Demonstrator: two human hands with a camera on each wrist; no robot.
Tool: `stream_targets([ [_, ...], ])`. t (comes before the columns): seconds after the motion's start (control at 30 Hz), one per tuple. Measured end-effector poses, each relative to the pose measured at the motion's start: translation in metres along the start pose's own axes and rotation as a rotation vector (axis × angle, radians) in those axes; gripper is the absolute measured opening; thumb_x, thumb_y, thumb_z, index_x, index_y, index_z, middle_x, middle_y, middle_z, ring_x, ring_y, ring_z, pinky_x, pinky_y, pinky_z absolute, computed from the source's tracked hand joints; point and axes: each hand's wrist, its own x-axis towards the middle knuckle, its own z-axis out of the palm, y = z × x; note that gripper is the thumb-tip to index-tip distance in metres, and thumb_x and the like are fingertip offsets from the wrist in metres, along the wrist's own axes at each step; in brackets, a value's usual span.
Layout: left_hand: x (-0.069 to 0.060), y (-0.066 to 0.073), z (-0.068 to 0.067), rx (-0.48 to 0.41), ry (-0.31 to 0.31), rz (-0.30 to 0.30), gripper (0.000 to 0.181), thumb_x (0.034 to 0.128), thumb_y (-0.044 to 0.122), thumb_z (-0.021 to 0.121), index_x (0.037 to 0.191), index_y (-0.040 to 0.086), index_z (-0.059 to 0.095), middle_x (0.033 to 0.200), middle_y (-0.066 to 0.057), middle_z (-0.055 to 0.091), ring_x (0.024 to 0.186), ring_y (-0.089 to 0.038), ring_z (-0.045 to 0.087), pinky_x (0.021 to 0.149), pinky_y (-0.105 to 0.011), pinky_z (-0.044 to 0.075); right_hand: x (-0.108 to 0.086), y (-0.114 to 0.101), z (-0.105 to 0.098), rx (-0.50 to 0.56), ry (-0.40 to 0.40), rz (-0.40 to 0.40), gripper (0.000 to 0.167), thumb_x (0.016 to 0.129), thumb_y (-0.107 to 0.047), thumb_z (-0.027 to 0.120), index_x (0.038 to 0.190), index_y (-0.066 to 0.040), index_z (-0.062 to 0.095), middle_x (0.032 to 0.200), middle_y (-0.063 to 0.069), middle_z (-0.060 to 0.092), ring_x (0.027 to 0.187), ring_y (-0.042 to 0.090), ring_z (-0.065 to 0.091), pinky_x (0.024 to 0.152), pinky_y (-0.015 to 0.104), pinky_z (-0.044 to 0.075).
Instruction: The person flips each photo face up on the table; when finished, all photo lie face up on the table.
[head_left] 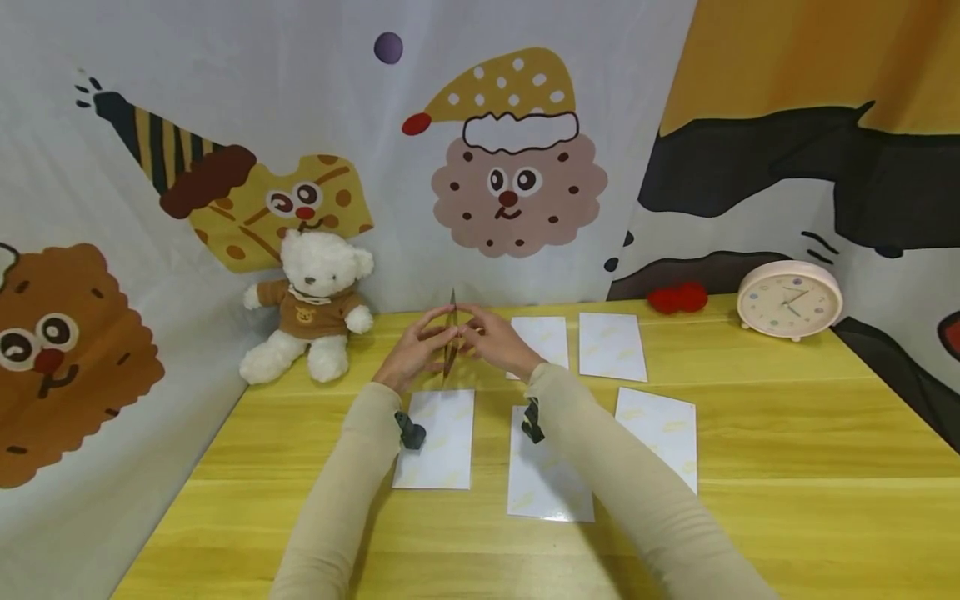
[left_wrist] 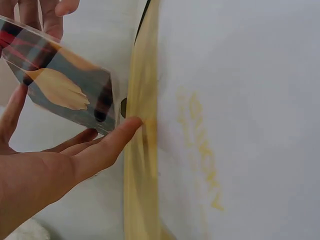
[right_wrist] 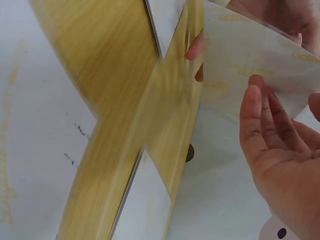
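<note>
Near the far side of the table (head_left: pixel 225 508), a person holds a glossy card (left_wrist: pixel 67 87) raised off the surface, between both hands. The left hand (head_left: pixel 415 347) touches its picture side, fingers spread and mostly straight; the right hand (head_left: pixel 501 340) sets nearly straight fingertips against the white back with yellow print. Neither hand is curled into a fist. Below and beside them five white cards lie on the wood, one (head_left: pixel 435 442) just under the left forearm's wrist camera (head_left: pixel 411 431). A white teddy bear (head_left: pixel 315 300) sits left of the hands; a pale pink clock (head_left: pixel 790 300) stands at the far right, near a red object (head_left: pixel 677 297)
</note>
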Motion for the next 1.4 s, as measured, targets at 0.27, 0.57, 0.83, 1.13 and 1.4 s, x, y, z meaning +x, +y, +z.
stream_targets([
  [0.27, 0.001, 0.002, 0.002, 0.089, 0.085, 0.021, 0.050, 0.0967, 0.037, 0.067, 0.144, 0.035, 0.051, 0.168, -0.012, 0.012, 0.156, -0.034, 0.012, 0.115, -0.063, 0.037, 0.001, 0.002, -0.003, -0.008, 0.018, -0.049, 0.056, 0.108, -0.019, 0.045, 0.160, -0.019, 0.027, 0.136, 0.018, 0.062, 0.108, 0.039, 0.068, 0.094, 0.054, 0.057],
  [0.57, 0.003, 0.003, 0.007, 0.251, 0.219, 0.021, 0.066, 0.0874, 0.037, 0.078, 0.145, 0.021, 0.051, 0.165, -0.010, 0.028, 0.148, -0.034, 0.034, 0.118, -0.054, 0.037, 0.002, 0.010, -0.007, 0.005, 0.015, 0.006, 0.067, 0.100, 0.000, 0.049, 0.161, -0.019, 0.026, 0.148, 0.017, 0.054, 0.110, 0.039, 0.067, 0.097, 0.052, 0.056],
  [0.83, 0.006, 0.004, 0.004, 0.276, 0.284, -0.033, 0.064, 0.0909, 0.026, 0.075, 0.148, 0.013, 0.047, 0.147, -0.018, 0.048, 0.116, -0.028, 0.050, 0.100, -0.044, 0.047, 0.006, 0.025, -0.010, 0.039, -0.007, 0.111, 0.081, 0.090, 0.011, 0.052, 0.160, -0.020, 0.027, 0.158, 0.013, 0.044, 0.112, 0.036, 0.068, 0.097, 0.046, 0.057],
  [1.13, 0.007, 0.003, -0.001, 0.236, 0.285, -0.061, 0.055, 0.0978, 0.025, 0.066, 0.148, 0.012, 0.047, 0.160, -0.019, 0.031, 0.149, -0.035, 0.032, 0.118, -0.054, 0.038, 0.007, 0.031, -0.010, 0.025, -0.007, 0.167, 0.077, 0.092, 0.007, 0.053, 0.160, -0.017, 0.027, 0.161, 0.011, 0.040, 0.109, 0.033, 0.068, 0.093, 0.041, 0.059],
  [1.4, 0.008, 0.000, -0.008, 0.254, 0.248, -0.080, 0.052, 0.1008, 0.028, 0.060, 0.148, 0.012, 0.045, 0.159, -0.017, 0.035, 0.142, -0.034, 0.043, 0.113, -0.053, 0.042, 0.006, 0.035, -0.012, -0.054, 0.006, 0.180, 0.078, 0.086, 0.000, 0.057, 0.158, -0.015, 0.031, 0.159, 0.012, 0.043, 0.096, 0.026, 0.068, 0.084, 0.034, 0.059],
])
